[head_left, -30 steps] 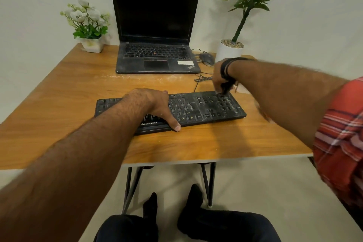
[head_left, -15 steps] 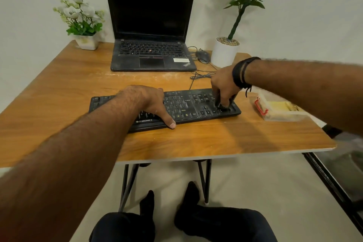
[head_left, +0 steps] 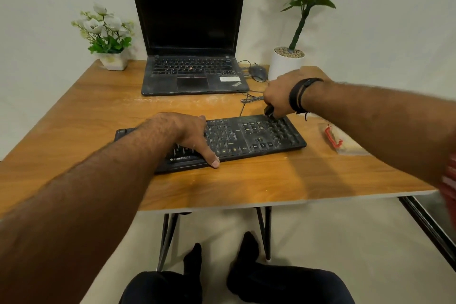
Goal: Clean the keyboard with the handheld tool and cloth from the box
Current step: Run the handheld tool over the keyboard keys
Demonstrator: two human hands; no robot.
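Head view: a person is sitting at a brown wooden table [head_left: 86, 136] and brushing a black, dust-flecked plastic keyboard [head_left: 249, 138] that is lying near the front middle of it. The left hand [head_left: 183, 134] is lying flat with relaxed fingers on the keyboard's middle-left keys, thumb reaching the near edge, apparently steadying it. The right hand [head_left: 280, 96] is curling round a small dark handheld tool [head_left: 269, 110], whose tip is meeting the far right corner of the keypad; its shape is mostly hidden. A clear plastic box with a red clasp [head_left: 341, 143] is resting just right of the keyboard; whether the cloth is inside cannot be told. Judged from the pale dust showing on the keys, brushing is under way at the right end, while the remaining keys and the cloth wipe are probably still to come.
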